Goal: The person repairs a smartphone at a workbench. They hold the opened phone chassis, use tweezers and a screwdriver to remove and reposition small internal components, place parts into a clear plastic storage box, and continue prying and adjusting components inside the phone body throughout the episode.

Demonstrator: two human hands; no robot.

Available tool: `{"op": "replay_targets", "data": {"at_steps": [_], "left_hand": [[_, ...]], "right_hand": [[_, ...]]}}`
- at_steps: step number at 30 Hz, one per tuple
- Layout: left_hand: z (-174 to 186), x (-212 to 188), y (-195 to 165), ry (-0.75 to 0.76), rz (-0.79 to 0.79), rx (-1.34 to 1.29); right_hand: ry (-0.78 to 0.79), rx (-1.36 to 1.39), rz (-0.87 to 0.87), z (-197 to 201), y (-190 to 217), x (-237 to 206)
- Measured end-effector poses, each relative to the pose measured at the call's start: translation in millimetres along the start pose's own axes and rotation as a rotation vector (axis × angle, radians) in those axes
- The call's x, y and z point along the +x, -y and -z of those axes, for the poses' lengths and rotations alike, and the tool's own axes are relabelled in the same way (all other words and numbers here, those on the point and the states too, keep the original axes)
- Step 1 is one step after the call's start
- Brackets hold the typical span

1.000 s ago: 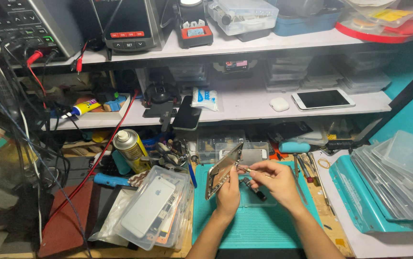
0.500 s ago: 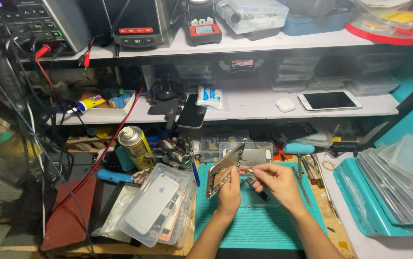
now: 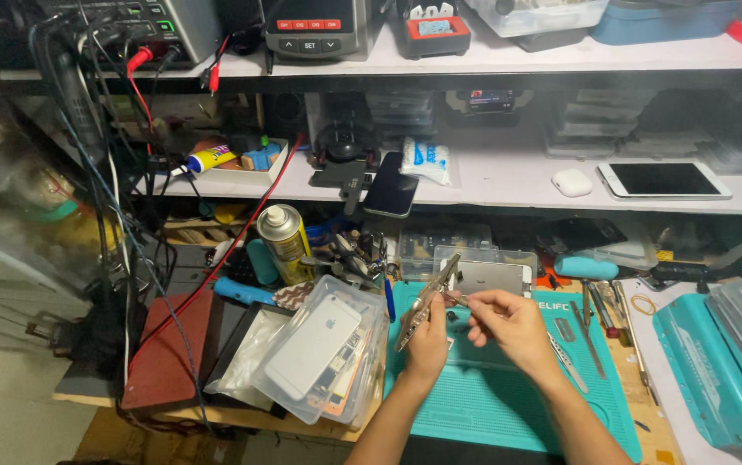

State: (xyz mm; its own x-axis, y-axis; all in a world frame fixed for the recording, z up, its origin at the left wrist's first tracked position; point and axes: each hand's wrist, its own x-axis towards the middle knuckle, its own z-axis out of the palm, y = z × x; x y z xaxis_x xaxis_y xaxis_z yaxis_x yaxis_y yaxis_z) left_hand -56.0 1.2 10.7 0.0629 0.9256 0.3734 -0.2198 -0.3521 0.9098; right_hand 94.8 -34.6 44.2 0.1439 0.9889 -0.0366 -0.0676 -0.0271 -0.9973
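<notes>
Landmark: teal work mat [image 3: 491, 405] at the front of the bench.

Left hand [image 3: 429, 337], above the mat's rear left part: fingers closed around the lower half of a phone frame [image 3: 427, 301], which is held on edge and tilted, top end leaning toward the back right. The frame is clear of the mat.

Right hand [image 3: 509, 323], above the mat's rear centre, just right of the left hand: thumb and forefinger pinched on a thin metal tool, probably tweezers [image 3: 455, 299]; its tip meets the upper part of the phone frame. The remaining fingers are curled in.

Left of the mat: clear plastic box [image 3: 324, 349] with a white phone lying on it, back up. Further left, a red-brown board [image 3: 169, 353].

Behind the mat's left corner: yellow spray can [image 3: 283, 241], upright.

On the mat's right part: loose slim metal tools [image 3: 590, 323], lying flat.

On the shelf above and behind the mat: white tablet [image 3: 662, 180], white earbud case [image 3: 571, 182], dark phone [image 3: 391, 185].
</notes>
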Motion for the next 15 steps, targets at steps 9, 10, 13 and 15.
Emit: {"op": "replay_targets", "data": {"at_steps": [9,10,13,15], "left_hand": [[11.4,2.3,7.0,-0.017,0.085,-0.163],[11.7,4.0,6.4,-0.007,0.085,-0.156],[12.9,7.8,2.7,-0.030,0.126,-0.113],[10.9,11.5,1.7,-0.027,0.132,-0.179]], "right_hand": [[0.043,-0.016,0.026,-6.5,-5.9,-0.9],[0.049,-0.031,0.079,-1.6,-7.6,-2.4],[-0.075,-0.156,0.038,21.8,-10.3,-7.0],[-0.094,-0.159,0.105,39.4,-11.2,-7.9]]}}
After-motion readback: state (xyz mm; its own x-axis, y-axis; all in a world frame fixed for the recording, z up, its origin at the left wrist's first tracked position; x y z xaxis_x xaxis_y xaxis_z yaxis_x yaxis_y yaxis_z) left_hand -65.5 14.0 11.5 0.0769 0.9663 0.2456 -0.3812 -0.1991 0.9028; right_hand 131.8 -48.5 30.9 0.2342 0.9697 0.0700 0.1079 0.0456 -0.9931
